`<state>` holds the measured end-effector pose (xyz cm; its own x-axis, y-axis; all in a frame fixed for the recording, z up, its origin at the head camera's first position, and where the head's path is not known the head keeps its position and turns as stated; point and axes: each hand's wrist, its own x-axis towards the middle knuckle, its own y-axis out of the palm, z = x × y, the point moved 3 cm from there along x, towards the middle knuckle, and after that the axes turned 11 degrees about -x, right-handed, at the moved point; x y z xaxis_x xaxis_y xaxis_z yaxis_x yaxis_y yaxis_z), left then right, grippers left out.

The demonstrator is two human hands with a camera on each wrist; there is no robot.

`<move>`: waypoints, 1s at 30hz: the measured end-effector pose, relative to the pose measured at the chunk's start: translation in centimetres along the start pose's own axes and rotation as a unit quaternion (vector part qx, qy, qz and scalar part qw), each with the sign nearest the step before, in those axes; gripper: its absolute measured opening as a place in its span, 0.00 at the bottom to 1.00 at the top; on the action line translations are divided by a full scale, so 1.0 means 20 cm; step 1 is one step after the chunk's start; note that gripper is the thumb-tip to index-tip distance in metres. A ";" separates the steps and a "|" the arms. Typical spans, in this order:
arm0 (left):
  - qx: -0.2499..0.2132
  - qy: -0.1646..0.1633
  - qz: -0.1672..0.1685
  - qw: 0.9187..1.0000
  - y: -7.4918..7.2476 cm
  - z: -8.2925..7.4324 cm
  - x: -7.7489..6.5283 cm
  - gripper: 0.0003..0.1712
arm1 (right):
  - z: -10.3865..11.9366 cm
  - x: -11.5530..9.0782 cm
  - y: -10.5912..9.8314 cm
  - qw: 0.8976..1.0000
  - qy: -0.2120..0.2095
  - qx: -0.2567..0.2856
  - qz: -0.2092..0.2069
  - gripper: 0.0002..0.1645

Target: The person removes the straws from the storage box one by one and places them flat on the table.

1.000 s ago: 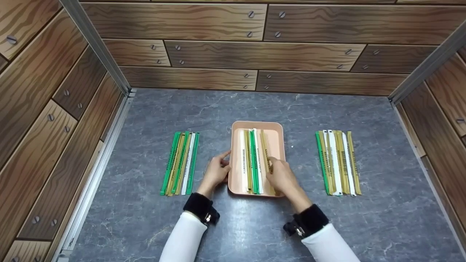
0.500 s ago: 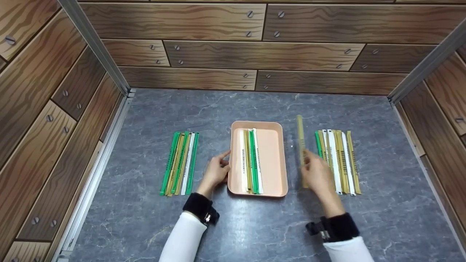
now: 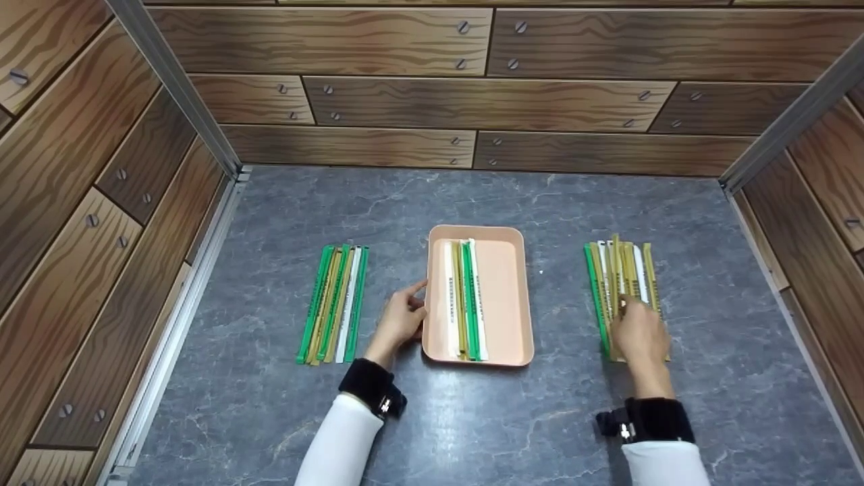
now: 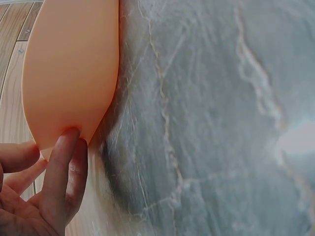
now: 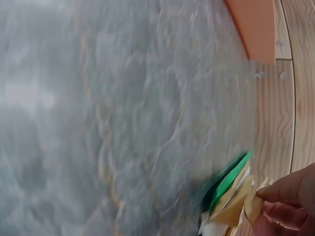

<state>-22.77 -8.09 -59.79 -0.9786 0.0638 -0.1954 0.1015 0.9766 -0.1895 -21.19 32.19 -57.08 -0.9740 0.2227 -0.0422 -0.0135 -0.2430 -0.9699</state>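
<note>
My left hand is at the left side of a peach-coloured tray. In the left wrist view its thumb and fingers pinch the tray's edge. Inside the tray lies a row of long, slim wrapped sticks in white, gold and green. My right hand pinches a gold wrapped stick over the row of similar sticks at the right. The right wrist view shows thumb and fingers on that gold stick, with its neighbours beside it. The hand hides the row's lower part.
Another row of wrapped sticks, green, gold and white, lies left of the tray. All rest on a grey marbled table. Wood-patterned walls enclose the back and both sides.
My right hand has carried the gold stick out of the tray and rightward to the right-hand row. The left hand stays at the tray, which has not moved.
</note>
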 end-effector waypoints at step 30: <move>-0.014 -0.015 -0.005 1.000 0.00 0.01 0.00 0.35 | 0.67 -0.11 0.09 0.967 -0.238 0.050 -0.077 0.11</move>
<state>-22.66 -8.08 -59.92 -0.9736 0.0486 -0.2229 0.0868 0.9824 -0.1652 -22.02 18.67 -55.61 -0.9520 -0.1914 0.2389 -0.1649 -0.3369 -0.9270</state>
